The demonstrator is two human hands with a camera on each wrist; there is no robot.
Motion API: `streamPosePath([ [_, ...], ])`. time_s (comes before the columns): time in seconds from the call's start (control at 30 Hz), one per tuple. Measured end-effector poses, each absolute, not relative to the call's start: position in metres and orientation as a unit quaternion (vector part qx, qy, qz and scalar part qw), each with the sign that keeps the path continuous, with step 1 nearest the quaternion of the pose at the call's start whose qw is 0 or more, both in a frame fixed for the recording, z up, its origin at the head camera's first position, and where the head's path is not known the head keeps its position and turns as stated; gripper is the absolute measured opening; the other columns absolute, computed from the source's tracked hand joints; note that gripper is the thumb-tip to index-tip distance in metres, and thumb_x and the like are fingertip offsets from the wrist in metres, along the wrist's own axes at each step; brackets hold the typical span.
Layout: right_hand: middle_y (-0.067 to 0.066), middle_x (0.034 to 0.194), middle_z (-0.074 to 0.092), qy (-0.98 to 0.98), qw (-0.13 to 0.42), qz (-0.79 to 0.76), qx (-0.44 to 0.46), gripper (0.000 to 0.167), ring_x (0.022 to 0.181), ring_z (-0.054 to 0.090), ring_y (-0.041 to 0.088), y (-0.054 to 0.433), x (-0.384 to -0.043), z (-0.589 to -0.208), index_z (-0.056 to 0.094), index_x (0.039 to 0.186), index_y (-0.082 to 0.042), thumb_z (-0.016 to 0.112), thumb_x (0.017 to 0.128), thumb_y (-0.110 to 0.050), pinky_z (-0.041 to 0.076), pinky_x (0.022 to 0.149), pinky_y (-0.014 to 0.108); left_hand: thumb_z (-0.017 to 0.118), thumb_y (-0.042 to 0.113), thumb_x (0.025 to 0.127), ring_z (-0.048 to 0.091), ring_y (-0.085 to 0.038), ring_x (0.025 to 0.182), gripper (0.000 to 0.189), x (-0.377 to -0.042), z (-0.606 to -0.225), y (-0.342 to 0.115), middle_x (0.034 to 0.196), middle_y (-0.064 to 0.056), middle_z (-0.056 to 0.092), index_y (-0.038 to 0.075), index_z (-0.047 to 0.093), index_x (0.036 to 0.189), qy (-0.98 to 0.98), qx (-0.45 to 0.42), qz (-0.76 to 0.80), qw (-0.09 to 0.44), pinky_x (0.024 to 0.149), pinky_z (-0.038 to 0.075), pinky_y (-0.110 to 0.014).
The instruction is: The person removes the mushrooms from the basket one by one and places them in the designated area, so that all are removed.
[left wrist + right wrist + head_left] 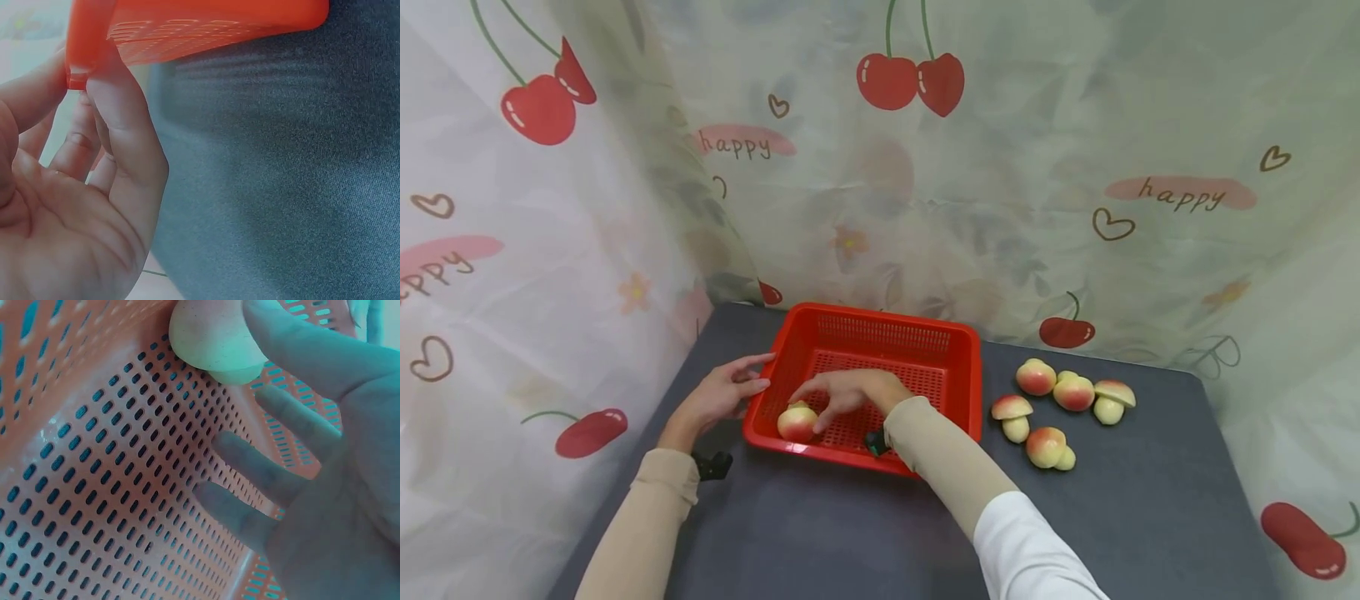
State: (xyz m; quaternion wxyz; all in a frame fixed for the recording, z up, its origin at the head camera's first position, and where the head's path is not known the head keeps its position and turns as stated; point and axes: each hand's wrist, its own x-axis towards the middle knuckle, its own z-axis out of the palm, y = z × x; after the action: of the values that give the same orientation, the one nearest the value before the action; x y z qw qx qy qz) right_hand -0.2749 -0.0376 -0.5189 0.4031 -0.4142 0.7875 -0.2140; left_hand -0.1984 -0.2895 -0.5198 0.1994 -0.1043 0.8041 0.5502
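A red plastic basket (pixel 880 454) with a slotted floor and walls stands on the dark table. My left hand (pixel 718 396) pinches the basket's left rim; in the left wrist view the thumb and a finger lie on either side of the rim (pixel 87 44). Inside, at the near left corner, lies a toy mushroom (pixel 797 423) with a red and cream cap. My right hand (pixel 850 392) reaches over it, its fingers spread. In the right wrist view the thumb overlaps the mushroom (pixel 212 337), while the other visible fingers (pixel 250 462) stand apart from it.
Several similar toy mushrooms (pixel 1047 448) lie in a loose group on the table (pixel 1150 500), right of the basket. A curtain (pixel 970 192) printed with cherries closes off the back and sides of the table.
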Motion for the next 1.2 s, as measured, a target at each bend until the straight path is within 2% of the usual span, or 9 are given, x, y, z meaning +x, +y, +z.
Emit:
streamPosePath([
  [0.2, -0.002, 0.158, 0.041, 0.787, 0.428, -0.178, -0.407, 0.070, 0.146, 0.037, 0.022, -0.039, -0.274, -0.514, 0.048, 0.150, -0.039, 0.078, 0.087, -0.042, 0.033, 0.123, 0.050, 0.066, 0.031, 0.099, 0.068, -0.030, 0.108, 0.057, -0.199, -0.518, -0.289, 0.133, -0.018, 0.061, 0.032, 0.046, 0.153, 0.801, -0.111, 0.554, 0.198, 0.084, 0.064, -0.042],
  [0.33, 0.000, 0.156, 0.042, 0.789, 0.436, -0.183, -0.393, 0.071, 0.141, 0.038, 0.022, -0.039, -0.271, -0.513, 0.048, 0.150, -0.041, 0.079, 0.085, -0.041, 0.037, 0.120, 0.052, 0.066, 0.032, 0.099, 0.067, -0.032, 0.110, 0.056, -0.198, -0.517, -0.288, 0.132, -0.017, 0.061, 0.033, 0.048, 0.152, 0.804, -0.115, 0.550, 0.194, 0.083, 0.064, -0.042],
  [0.53, -0.008, 0.147, 0.048, 0.784, 0.452, -0.177, -0.387, 0.069, 0.135, 0.040, 0.020, -0.041, -0.268, -0.515, 0.048, 0.147, -0.049, 0.079, 0.085, -0.042, 0.041, 0.115, 0.050, 0.065, 0.030, 0.100, 0.066, -0.029, 0.110, 0.056, -0.196, -0.519, -0.288, 0.133, -0.016, 0.061, 0.032, 0.047, 0.153, 0.809, -0.121, 0.540, 0.196, 0.084, 0.064, -0.042],
  [0.63, -0.011, 0.140, 0.051, 0.780, 0.455, -0.179, -0.391, 0.065, 0.136, 0.042, 0.021, -0.043, -0.269, -0.516, 0.051, 0.144, -0.048, 0.078, 0.086, -0.042, 0.040, 0.115, 0.049, 0.065, 0.030, 0.100, 0.067, -0.028, 0.109, 0.056, -0.195, -0.519, -0.287, 0.133, -0.016, 0.062, 0.032, 0.047, 0.153, 0.810, -0.119, 0.540, 0.194, 0.084, 0.064, -0.042],
  [0.83, -0.010, 0.132, 0.056, 0.774, 0.457, -0.191, -0.393, 0.058, 0.133, 0.046, 0.023, -0.044, -0.273, -0.516, 0.055, 0.139, -0.043, 0.079, 0.085, -0.040, 0.041, 0.115, 0.049, 0.066, 0.030, 0.099, 0.067, -0.028, 0.108, 0.056, -0.196, -0.518, -0.288, 0.133, -0.016, 0.062, 0.033, 0.048, 0.151, 0.802, -0.120, 0.551, 0.195, 0.085, 0.064, -0.043],
  [1.1, -0.004, 0.126, 0.058, 0.790, 0.424, -0.196, -0.398, 0.044, 0.118, 0.050, 0.017, -0.047, -0.272, -0.517, 0.061, 0.129, -0.039, 0.077, 0.089, -0.035, 0.045, 0.108, 0.044, 0.067, 0.029, 0.099, 0.067, -0.027, 0.108, 0.055, -0.196, -0.518, -0.287, 0.131, -0.014, 0.063, 0.033, 0.048, 0.151, 0.804, -0.117, 0.550, 0.194, 0.085, 0.063, -0.042],
  [1.2, -0.004, 0.126, 0.058, 0.790, 0.411, -0.197, -0.410, 0.041, 0.118, 0.051, 0.017, -0.048, -0.273, -0.517, 0.062, 0.129, -0.037, 0.076, 0.091, -0.033, 0.046, 0.108, 0.041, 0.066, 0.029, 0.099, 0.067, -0.027, 0.108, 0.055, -0.196, -0.519, -0.287, 0.131, -0.015, 0.063, 0.032, 0.048, 0.151, 0.803, -0.116, 0.552, 0.194, 0.085, 0.063, -0.043],
])
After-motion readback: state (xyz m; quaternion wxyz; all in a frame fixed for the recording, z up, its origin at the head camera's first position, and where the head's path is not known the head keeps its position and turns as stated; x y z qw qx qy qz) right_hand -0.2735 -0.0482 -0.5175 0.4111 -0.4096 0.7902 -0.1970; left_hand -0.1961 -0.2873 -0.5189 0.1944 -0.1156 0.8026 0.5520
